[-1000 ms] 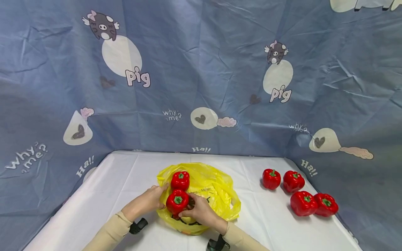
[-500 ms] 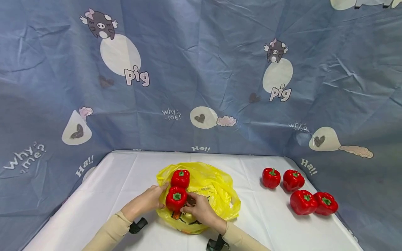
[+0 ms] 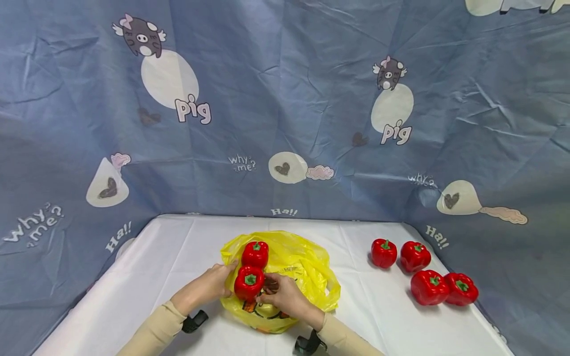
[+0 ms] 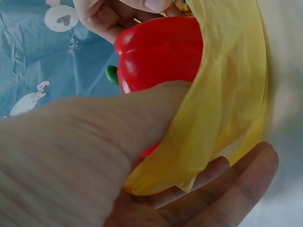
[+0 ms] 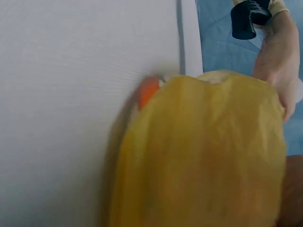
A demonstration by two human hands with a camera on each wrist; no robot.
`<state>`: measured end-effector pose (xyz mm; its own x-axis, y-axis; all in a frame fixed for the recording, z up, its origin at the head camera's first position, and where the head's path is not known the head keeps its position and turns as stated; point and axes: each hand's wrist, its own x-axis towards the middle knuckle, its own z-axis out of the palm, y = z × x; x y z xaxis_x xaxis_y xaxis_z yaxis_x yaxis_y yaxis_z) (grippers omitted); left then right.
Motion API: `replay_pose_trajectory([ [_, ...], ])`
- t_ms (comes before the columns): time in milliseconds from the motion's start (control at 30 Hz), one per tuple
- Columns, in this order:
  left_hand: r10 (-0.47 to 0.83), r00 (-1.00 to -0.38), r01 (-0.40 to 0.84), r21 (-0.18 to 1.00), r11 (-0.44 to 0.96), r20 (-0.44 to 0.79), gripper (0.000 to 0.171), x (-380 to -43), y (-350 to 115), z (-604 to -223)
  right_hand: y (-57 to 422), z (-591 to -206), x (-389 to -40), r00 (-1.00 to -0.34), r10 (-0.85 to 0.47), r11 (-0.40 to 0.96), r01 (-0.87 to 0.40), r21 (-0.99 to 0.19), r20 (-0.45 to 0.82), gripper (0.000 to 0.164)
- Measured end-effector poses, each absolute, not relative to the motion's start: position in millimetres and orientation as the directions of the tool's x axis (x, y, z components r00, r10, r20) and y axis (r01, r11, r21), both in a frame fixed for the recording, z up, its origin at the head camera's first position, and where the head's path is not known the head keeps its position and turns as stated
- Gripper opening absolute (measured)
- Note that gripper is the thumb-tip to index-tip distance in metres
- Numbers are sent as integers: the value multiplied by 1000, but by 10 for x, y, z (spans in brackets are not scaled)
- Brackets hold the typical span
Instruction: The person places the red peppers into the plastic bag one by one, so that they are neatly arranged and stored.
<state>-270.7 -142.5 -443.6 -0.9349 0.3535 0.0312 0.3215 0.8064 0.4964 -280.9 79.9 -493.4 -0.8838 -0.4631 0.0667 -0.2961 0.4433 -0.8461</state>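
Observation:
Two red bell peppers sit at the left side of a yellow plastic bag (image 3: 307, 267), the far bell pepper (image 3: 255, 255) behind the near bell pepper (image 3: 249, 283). My left hand (image 3: 213, 283) pinches the bag's left rim; in the left wrist view its thumb reaches inside against a bell pepper (image 4: 161, 52) while the fingers lie outside the plastic. From the right, my right hand (image 3: 287, 296) reaches over the bag's near rim and grips the near pepper's right side with curled fingers. The bag's yellow wall (image 5: 203, 156) hides most of this hand in the right wrist view.
Several more red bell peppers stand at the right of the white table (image 3: 356, 306), one of them a bell pepper (image 3: 384, 253) nearest the bag. A blue printed curtain (image 3: 285, 109) encloses the back and sides. Black wrist mounts (image 3: 194, 321) hang under both forearms.
The near pepper has shifted slightly away and to the left, baring more of the print on the bag's near side. Both hands stay almost where they were.

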Motion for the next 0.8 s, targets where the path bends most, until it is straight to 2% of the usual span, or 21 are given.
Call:
replay_pose_trajectory([
  [233, 352, -936, 313, 502, 806, 17, 78, -2713, -1438, -4412, 803, -4871, -2780, -889, -456, 457, -270, -847, 38, 68],
  [500, 358, -934, 318, 500, 805, 18, 80, -2720, -1461, -4403, 823, -4825, -2704, -893, -448, 404, -248, -881, 46, 89],
  [800, 353, -936, 316, 488, 814, 18, 80, -2718, -1454, -4426, 1086, -4715, -2665, -885, -464, 368, -221, -903, 27, 91],
])
